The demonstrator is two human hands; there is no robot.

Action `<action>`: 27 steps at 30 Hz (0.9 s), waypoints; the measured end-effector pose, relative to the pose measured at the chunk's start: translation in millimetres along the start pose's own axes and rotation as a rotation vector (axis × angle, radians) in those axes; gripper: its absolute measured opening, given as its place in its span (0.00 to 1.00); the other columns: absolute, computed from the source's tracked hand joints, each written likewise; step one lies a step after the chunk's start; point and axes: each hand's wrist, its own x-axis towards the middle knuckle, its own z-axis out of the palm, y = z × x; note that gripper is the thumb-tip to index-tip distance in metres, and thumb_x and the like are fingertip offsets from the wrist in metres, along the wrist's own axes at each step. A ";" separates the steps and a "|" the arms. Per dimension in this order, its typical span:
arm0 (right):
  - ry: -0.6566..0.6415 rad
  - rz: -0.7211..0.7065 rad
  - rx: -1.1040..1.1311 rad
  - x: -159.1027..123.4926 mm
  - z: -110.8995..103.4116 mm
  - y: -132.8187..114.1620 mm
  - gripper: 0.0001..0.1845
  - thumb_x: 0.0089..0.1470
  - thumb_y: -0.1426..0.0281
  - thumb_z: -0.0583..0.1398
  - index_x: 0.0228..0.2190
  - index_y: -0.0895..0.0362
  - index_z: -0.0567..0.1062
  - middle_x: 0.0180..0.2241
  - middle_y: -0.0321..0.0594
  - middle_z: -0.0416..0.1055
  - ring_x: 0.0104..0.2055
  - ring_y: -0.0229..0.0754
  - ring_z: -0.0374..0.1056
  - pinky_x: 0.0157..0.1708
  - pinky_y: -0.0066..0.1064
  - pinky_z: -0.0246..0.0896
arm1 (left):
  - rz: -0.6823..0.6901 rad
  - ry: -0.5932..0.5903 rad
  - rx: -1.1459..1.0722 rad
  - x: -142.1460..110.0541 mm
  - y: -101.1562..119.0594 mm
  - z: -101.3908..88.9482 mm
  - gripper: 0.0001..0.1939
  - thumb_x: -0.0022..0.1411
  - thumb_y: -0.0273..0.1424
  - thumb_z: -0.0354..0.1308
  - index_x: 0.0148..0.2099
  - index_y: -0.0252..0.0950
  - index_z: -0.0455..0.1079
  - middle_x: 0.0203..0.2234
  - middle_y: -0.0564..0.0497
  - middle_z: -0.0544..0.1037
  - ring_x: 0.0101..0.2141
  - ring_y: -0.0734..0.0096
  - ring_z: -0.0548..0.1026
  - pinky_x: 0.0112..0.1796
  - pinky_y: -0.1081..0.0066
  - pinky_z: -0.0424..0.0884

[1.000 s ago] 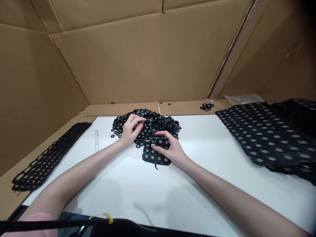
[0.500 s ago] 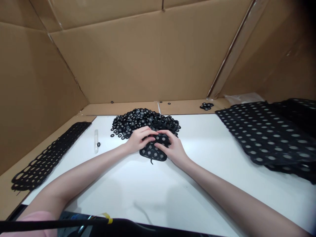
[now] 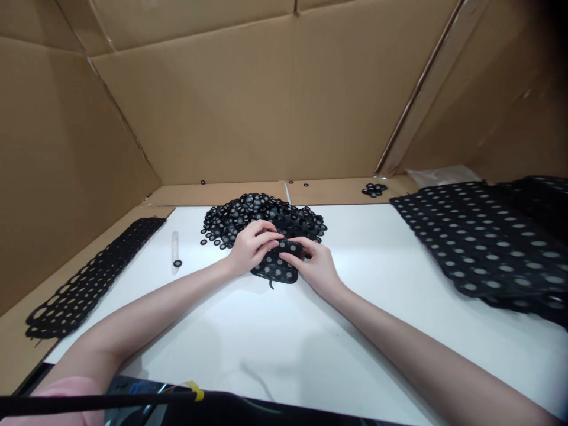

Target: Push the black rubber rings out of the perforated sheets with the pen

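Near the middle of the white tabletop I hold a small black rubber sheet (image 3: pixel 275 269) dotted with pale grey discs, a thin tail hanging from its near edge. My right hand (image 3: pixel 317 263) grips its right side between thumb and fingers. At the sheet's upper left edge, the fingertips of my left hand (image 3: pixel 252 245) are pinched together; any small piece between them is hidden. Just behind both hands lies a heap of loose black rings (image 3: pixel 252 207) with pale centres.
A clear plastic strip (image 3: pixel 174 245) with a single black ring (image 3: pixel 178 263) lies at left. Beyond it rests a long perforated black sheet (image 3: pixel 95 275). Large dotted black sheets (image 3: pixel 483 236) are stacked at right. A few rings (image 3: pixel 374 190) sit near the cardboard wall (image 3: pixel 222 118).
My left hand has come from the heap toward me to the sheet's edge and pinched there. A ring has appeared by the clear strip. The sheet has tilted and shifted slightly away.
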 end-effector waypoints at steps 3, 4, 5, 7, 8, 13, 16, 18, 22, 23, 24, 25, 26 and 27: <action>-0.013 -0.033 -0.013 -0.7 -0.6 -2.1 0.14 0.47 0.60 0.63 0.33 0.56 0.77 0.29 0.38 0.76 0.27 0.40 0.67 0.28 0.31 0.63 | 0.094 0.004 0.061 0.7 1.8 0.7 0.12 0.64 0.32 0.54 0.48 0.37 0.73 0.41 0.43 0.73 0.41 0.64 0.70 0.43 0.62 0.68; -0.017 -0.045 -0.032 -1.0 -0.8 -2.8 0.13 0.48 0.60 0.63 0.32 0.57 0.77 0.28 0.38 0.76 0.27 0.40 0.67 0.27 0.30 0.62 | 0.125 -0.015 0.049 0.7 1.8 1.7 0.13 0.64 0.33 0.55 0.49 0.37 0.72 0.40 0.43 0.73 0.41 0.64 0.70 0.43 0.63 0.68; -0.019 -0.057 -0.061 -1.3 -0.9 -3.3 0.13 0.49 0.59 0.62 0.31 0.56 0.77 0.26 0.37 0.75 0.26 0.40 0.66 0.26 0.30 0.61 | 0.149 -0.034 0.032 0.5 1.4 2.9 0.13 0.64 0.33 0.55 0.49 0.37 0.72 0.39 0.44 0.73 0.40 0.65 0.71 0.41 0.64 0.69; -0.029 -0.083 -0.133 -2.1 -1.0 -3.8 0.13 0.49 0.59 0.62 0.29 0.56 0.77 0.23 0.36 0.73 0.24 0.39 0.65 0.25 0.29 0.60 | 0.172 -0.049 0.004 0.0 -0.1 5.7 0.11 0.64 0.32 0.54 0.48 0.37 0.72 0.36 0.45 0.74 0.38 0.67 0.71 0.39 0.67 0.69; -0.038 -0.092 -0.165 -2.5 -0.8 -3.8 0.12 0.49 0.59 0.62 0.29 0.56 0.77 0.23 0.36 0.73 0.24 0.39 0.65 0.25 0.30 0.60 | 0.173 -0.045 -0.001 -0.4 -0.9 7.0 0.11 0.64 0.32 0.54 0.47 0.37 0.72 0.35 0.46 0.74 0.37 0.68 0.71 0.38 0.69 0.69; -0.065 -0.106 -0.201 -3.6 0.5 -3.3 0.12 0.48 0.60 0.63 0.29 0.56 0.77 0.25 0.37 0.75 0.26 0.42 0.68 0.29 0.32 0.64 | 0.200 -0.037 0.013 -1.5 -2.5 8.4 0.10 0.66 0.30 0.51 0.46 0.37 0.72 0.34 0.46 0.75 0.34 0.69 0.71 0.36 0.70 0.70; -0.063 -0.099 -0.170 -3.1 1.0 -2.1 0.12 0.45 0.61 0.65 0.32 0.55 0.78 0.29 0.38 0.77 0.30 0.44 0.70 0.32 0.34 0.65 | 0.208 -0.050 0.024 -1.0 -0.6 6.1 0.12 0.67 0.28 0.48 0.47 0.36 0.72 0.34 0.45 0.75 0.34 0.69 0.71 0.35 0.70 0.70; -0.055 -0.071 -0.120 -2.3 1.0 -0.6 0.14 0.44 0.61 0.66 0.33 0.55 0.78 0.29 0.39 0.77 0.30 0.44 0.70 0.32 0.34 0.65 | 0.212 -0.076 0.007 0.1 1.0 4.3 0.13 0.66 0.30 0.50 0.49 0.36 0.71 0.35 0.45 0.75 0.35 0.67 0.71 0.37 0.68 0.70; -0.035 0.017 0.054 -0.7 0.9 1.2 0.14 0.44 0.63 0.65 0.34 0.57 0.78 0.30 0.39 0.77 0.30 0.44 0.71 0.30 0.32 0.66 | 0.159 -0.092 -0.077 2.1 0.5 2.7 0.18 0.61 0.35 0.58 0.53 0.34 0.69 0.38 0.43 0.74 0.40 0.63 0.71 0.42 0.64 0.70; -0.033 0.036 0.098 -0.4 0.7 0.9 0.14 0.44 0.64 0.65 0.34 0.57 0.78 0.31 0.39 0.77 0.31 0.44 0.72 0.30 0.32 0.66 | 0.126 -0.096 -0.105 2.2 -0.7 2.8 0.21 0.60 0.36 0.60 0.53 0.34 0.68 0.39 0.43 0.74 0.40 0.63 0.71 0.42 0.64 0.70; -0.031 0.054 0.137 -0.2 0.6 0.4 0.14 0.43 0.64 0.65 0.34 0.57 0.77 0.31 0.39 0.77 0.31 0.44 0.72 0.30 0.32 0.67 | 0.091 -0.100 -0.133 2.1 -2.2 3.1 0.22 0.58 0.37 0.61 0.53 0.34 0.68 0.39 0.43 0.74 0.41 0.63 0.71 0.42 0.64 0.70; -0.029 0.072 0.168 0.0 0.4 -0.3 0.14 0.43 0.65 0.65 0.34 0.57 0.77 0.31 0.40 0.77 0.31 0.44 0.72 0.31 0.32 0.67 | 0.059 -0.104 -0.160 1.8 -3.8 3.5 0.23 0.57 0.37 0.62 0.53 0.34 0.69 0.39 0.43 0.74 0.40 0.63 0.72 0.42 0.65 0.70; -0.029 0.089 0.188 0.0 0.1 -1.3 0.14 0.42 0.65 0.65 0.34 0.58 0.77 0.31 0.40 0.77 0.31 0.44 0.72 0.31 0.33 0.67 | 0.030 -0.107 -0.184 1.5 -5.3 4.0 0.23 0.56 0.38 0.63 0.52 0.34 0.70 0.38 0.44 0.73 0.39 0.64 0.72 0.41 0.66 0.71; -0.029 0.104 0.201 -0.1 -0.2 -2.3 0.15 0.42 0.65 0.65 0.34 0.58 0.76 0.30 0.40 0.77 0.31 0.44 0.72 0.31 0.33 0.67 | 0.006 -0.106 -0.201 1.1 -6.6 4.5 0.22 0.56 0.38 0.63 0.51 0.34 0.71 0.37 0.45 0.74 0.38 0.65 0.73 0.40 0.67 0.71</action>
